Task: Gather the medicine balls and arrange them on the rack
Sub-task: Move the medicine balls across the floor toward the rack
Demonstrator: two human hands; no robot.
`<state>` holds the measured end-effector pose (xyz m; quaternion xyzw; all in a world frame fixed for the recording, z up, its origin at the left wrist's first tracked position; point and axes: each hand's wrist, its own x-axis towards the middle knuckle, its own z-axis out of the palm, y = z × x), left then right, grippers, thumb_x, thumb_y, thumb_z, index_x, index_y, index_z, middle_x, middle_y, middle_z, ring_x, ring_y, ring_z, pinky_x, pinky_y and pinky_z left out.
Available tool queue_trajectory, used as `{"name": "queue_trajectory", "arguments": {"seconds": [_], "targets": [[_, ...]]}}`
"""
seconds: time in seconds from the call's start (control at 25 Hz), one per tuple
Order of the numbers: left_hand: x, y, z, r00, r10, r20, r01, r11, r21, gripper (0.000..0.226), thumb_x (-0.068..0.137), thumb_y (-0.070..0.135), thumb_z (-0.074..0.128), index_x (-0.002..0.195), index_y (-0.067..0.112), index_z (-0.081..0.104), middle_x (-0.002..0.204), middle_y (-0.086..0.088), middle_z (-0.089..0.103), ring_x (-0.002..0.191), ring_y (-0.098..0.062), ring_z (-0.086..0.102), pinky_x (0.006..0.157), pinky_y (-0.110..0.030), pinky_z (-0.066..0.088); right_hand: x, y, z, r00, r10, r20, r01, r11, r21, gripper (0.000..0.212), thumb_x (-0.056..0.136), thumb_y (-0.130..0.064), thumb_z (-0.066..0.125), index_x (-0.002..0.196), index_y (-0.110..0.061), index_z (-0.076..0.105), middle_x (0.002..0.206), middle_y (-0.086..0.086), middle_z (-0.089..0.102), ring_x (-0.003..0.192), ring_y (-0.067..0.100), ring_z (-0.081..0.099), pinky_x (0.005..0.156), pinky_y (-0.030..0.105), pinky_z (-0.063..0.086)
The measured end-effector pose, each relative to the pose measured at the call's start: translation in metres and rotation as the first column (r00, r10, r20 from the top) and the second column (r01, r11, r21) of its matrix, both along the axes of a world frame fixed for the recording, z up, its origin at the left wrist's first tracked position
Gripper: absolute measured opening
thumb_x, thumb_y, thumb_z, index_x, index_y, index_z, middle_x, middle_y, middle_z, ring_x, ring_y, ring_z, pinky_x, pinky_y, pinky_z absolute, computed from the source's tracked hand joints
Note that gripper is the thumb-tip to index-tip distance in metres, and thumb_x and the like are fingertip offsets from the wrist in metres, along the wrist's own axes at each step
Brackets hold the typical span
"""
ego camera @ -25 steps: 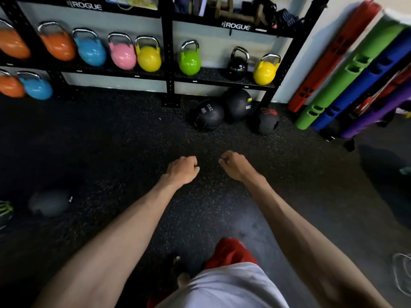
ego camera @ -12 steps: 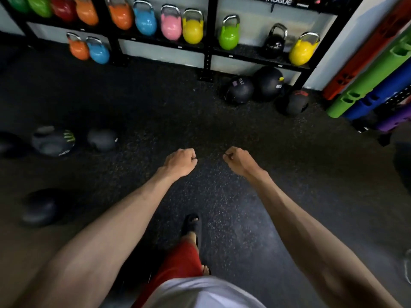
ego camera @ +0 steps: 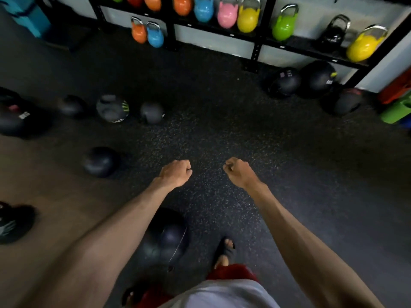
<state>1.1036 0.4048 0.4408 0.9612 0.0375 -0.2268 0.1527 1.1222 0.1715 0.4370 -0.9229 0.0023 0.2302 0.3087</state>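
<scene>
My left hand point(ego camera: 175, 173) and my right hand point(ego camera: 239, 172) are both closed fists held out in front of me, with nothing in them. Three black medicine balls sit under the black rack point(ego camera: 255, 52) at the upper right: one point(ego camera: 283, 82), a bigger one point(ego camera: 319, 75) and one with red marking point(ego camera: 347, 101). Several more dark balls lie scattered on the floor to my left, among them a green-marked ball point(ego camera: 113, 108), a grey ball point(ego camera: 152, 112), a black ball point(ego camera: 100, 161) and a large ball point(ego camera: 166, 236) just under my left forearm.
The rack's shelves carry coloured kettlebells point(ego camera: 248, 15). Red and green tubes point(ego camera: 398, 107) lean at the right edge. A teal block point(ego camera: 26, 14) stands top left. The floor is dark speckled rubber, with a brown strip on the left. My sandalled foot point(ego camera: 225, 252) is below.
The view has swung left and back from the rack, bringing more scattered balls into sight on the left. Both fists keep the same pose.
</scene>
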Motion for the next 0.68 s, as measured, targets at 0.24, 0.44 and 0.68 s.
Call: {"name": "queue_trajectory", "arguments": {"seconds": [0.24,0.44,0.68], "targets": [[-0.103,0.128,-0.039,1.000,0.012,-0.019,-0.012,1.000,-0.014,0.025,0.101,0.035,0.051,0.115,0.021,0.065,0.118,-0.008,0.068,0.108,-0.030,0.064,0.092,-0.043,0.052,-0.107,0.139,-0.038,0.999,0.009,-0.050,-0.010,1.000,-0.019,0.034,0.103,-0.031,0.048,0.123,-0.007,0.061,0.117,0.018,0.069,0.112,0.039,0.062,0.091,0.048,0.052],[-0.186,0.224,-0.086,0.990,-0.114,-0.078,0.109,0.992,-0.060,0.023,0.100,0.034,0.051,0.115,0.023,0.065,0.116,-0.008,0.068,0.106,-0.030,0.064,0.091,-0.044,0.053,-0.218,0.255,-0.082,0.992,-0.088,-0.088,0.084,0.995,-0.046,0.033,0.102,-0.028,0.048,0.122,-0.007,0.063,0.119,0.018,0.069,0.117,0.040,0.059,0.094,0.045,0.050],[-0.249,0.274,-0.160,0.973,-0.177,-0.149,0.162,0.981,-0.112,0.032,0.099,0.033,0.053,0.129,0.022,0.058,0.126,-0.010,0.065,0.111,-0.031,0.064,0.090,-0.041,0.051,-0.305,0.317,-0.156,0.969,-0.154,-0.193,0.134,0.984,-0.115,0.029,0.100,-0.022,0.043,0.113,-0.004,0.062,0.115,0.021,0.066,0.107,0.041,0.062,0.080,0.039,0.046]]}}
